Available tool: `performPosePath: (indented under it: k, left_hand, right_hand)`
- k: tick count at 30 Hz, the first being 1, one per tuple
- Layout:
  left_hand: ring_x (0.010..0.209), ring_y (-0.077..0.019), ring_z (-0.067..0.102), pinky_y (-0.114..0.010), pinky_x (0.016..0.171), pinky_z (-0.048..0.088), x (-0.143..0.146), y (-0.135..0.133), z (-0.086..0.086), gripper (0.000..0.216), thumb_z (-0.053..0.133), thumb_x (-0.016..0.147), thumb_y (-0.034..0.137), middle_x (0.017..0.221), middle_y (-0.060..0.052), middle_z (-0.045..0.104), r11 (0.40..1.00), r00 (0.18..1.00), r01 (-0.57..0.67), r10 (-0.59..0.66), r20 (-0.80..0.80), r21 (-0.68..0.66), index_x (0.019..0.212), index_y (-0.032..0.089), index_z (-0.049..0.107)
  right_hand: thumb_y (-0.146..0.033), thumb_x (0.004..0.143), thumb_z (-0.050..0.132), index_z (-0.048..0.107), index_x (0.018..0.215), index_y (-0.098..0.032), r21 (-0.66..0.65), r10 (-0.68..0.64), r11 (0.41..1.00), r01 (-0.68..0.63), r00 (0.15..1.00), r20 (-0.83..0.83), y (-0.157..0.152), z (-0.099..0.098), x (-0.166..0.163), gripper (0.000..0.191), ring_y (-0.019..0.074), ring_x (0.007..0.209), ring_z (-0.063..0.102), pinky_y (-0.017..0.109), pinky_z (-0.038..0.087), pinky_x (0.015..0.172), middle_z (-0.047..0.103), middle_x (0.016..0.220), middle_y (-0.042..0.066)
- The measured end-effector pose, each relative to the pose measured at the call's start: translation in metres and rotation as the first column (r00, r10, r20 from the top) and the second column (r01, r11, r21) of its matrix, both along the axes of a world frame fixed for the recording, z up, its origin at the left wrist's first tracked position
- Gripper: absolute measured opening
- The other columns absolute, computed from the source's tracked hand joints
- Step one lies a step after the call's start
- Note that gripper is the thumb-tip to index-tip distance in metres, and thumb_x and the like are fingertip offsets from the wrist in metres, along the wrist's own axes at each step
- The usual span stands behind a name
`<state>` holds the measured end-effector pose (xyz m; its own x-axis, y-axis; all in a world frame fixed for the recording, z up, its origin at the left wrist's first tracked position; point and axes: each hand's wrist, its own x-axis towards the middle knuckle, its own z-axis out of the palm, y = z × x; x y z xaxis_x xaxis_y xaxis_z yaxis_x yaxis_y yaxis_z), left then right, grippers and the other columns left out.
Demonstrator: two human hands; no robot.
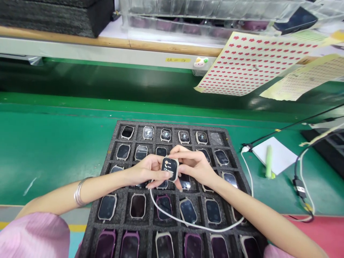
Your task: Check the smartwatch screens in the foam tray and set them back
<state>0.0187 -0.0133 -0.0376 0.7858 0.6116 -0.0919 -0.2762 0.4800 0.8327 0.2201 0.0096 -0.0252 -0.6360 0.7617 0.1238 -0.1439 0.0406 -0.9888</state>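
A smartwatch (pixel 169 165) with a pale case is held above the foam tray, its lit screen showing a menu list with icons. My left hand (pixel 149 170) grips it from the left, the thumb lying on the lower part of the screen. From the right, my right hand (pixel 196 165) holds the watch's edge between its fingers. A white cable (pixel 199 226) loops from beneath my left hand over the tray to the right; whether it joins the watch is hidden. Below sits the black foam tray (pixel 122 211), its compartments holding several watches, some pale, some purple.
Red-marked sticker sheets (pixel 252 66) hang from the shelf edge (pixel 107 43) at upper right. Clear plastic trays (pixel 204 25) and black foam blocks (pixel 53 18) stand on the shelf. To the right lie a white pad (pixel 281 157), a green-capped item (pixel 268 161) and black cables (pixel 299 186).
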Motion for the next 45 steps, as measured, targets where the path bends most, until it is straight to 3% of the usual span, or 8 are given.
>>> performPosePath:
  k: [3,7,12,16,32,38,41,45]
  left_hand:
    - [0.032,-0.0029,0.038,-0.017,0.033,0.025,0.0,-0.001,-0.001,0.032,0.068,0.08,0.04,0.071,-0.009,0.067,1.0,1.0,0.007,-0.007,-0.009,-0.011,0.089,0.011,0.06]
    - [0.031,-0.0038,0.037,-0.017,0.031,0.023,0.003,-0.001,-0.002,0.035,0.066,0.08,0.043,0.064,-0.005,0.063,0.996,0.99,-0.081,0.085,-0.109,0.038,0.092,0.011,0.057]
    - [0.03,-0.005,0.036,-0.015,0.032,0.022,0.009,0.0,-0.001,0.035,0.063,0.082,0.044,0.045,0.008,0.043,0.975,0.934,-0.187,0.214,-0.285,0.12,0.094,0.012,0.052]
    - [0.03,-0.0051,0.037,-0.015,0.032,0.023,0.011,-0.002,-0.003,0.034,0.061,0.084,0.042,0.046,0.01,0.041,0.969,0.921,-0.192,0.232,-0.312,0.156,0.095,0.012,0.05]
    - [0.035,-0.0056,0.036,-0.018,0.035,0.026,0.012,-0.004,-0.008,0.035,0.06,0.084,0.04,0.053,0.009,0.042,0.967,0.914,-0.171,0.228,-0.337,0.19,0.103,0.012,0.051]
    - [0.083,-0.0159,0.053,-0.025,0.068,0.044,0.011,-0.006,-0.013,0.046,0.066,0.08,0.043,0.093,-0.004,0.056,0.954,0.922,-0.157,0.234,-0.309,0.254,0.111,0.015,0.049]
    - [0.082,-0.0159,0.053,-0.026,0.068,0.042,0.011,-0.007,-0.016,0.045,0.067,0.079,0.047,0.091,-0.004,0.056,0.967,0.924,-0.133,0.2,-0.327,0.216,0.106,0.015,0.049]
    - [0.06,-0.0077,0.044,-0.02,0.05,0.033,0.013,-0.008,-0.016,0.046,0.066,0.079,0.048,0.091,-0.003,0.057,0.978,0.923,-0.151,0.191,-0.335,0.141,0.105,0.015,0.049]
  right_hand:
    - [-0.035,0.081,0.072,0.072,0.105,-0.024,0.003,-0.018,1.0,0.018,1.0,0.003,0.0,-0.001,-0.001,0.027,0.017,0.08,0.057,0.031,0.051,0.069,0.055,0.092,0.006]
    - [-0.031,0.085,0.068,0.068,0.111,-0.024,0.224,-0.033,0.975,-0.001,0.988,0.15,0.004,0.008,0.004,0.026,0.0201,0.088,0.057,0.037,0.05,0.078,0.059,0.096,0.007]
    - [-0.036,0.078,0.074,0.054,0.123,-0.022,0.542,-0.164,0.837,-0.072,0.913,0.375,0.001,0.011,0.005,0.051,0.0249,0.097,0.057,0.042,0.05,0.082,0.059,0.105,0.009]
    - [-0.035,0.085,0.067,0.052,0.119,-0.02,0.656,-0.286,0.746,-0.113,0.836,0.468,-0.006,0.005,0.001,0.04,0.0266,0.099,0.056,0.044,0.051,0.083,0.059,0.105,0.011]
    - [-0.03,0.088,0.062,0.051,0.116,-0.016,0.681,-0.306,0.721,-0.126,0.824,0.476,-0.012,0.002,-0.001,0.034,0.0255,0.097,0.055,0.042,0.05,0.082,0.057,0.104,0.012]
    - [-0.032,0.082,0.07,0.055,0.116,-0.021,0.641,-0.317,0.767,-0.033,0.849,0.423,0.005,0.032,0.026,0.039,0.0252,0.103,0.054,0.04,0.047,0.089,0.055,0.107,0.009]
    - [-0.035,0.082,0.068,0.059,0.117,-0.022,0.671,-0.462,0.741,0.025,0.744,0.483,0.033,0.033,0.075,0.038,0.0257,0.1,0.056,0.042,0.046,0.091,0.058,0.107,0.009]
    - [-0.046,0.083,0.062,0.062,0.112,-0.018,0.717,-0.637,0.696,0.044,0.499,0.588,0.058,0.01,0.137,0.04,0.0297,0.094,0.059,0.048,0.05,0.085,0.062,0.103,0.013]
